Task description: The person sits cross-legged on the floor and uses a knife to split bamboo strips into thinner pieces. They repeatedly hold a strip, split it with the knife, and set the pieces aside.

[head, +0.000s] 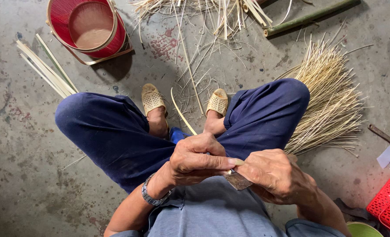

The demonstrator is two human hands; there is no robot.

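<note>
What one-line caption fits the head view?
Left hand and right hand work a knife blade along a thin bamboo strip.

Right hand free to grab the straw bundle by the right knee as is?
Probably not right away. The right hand is gripping a knife against the bamboo strip, so its grip is taken. The straw bundle lies unobstructed on the floor beside the right knee.
</note>
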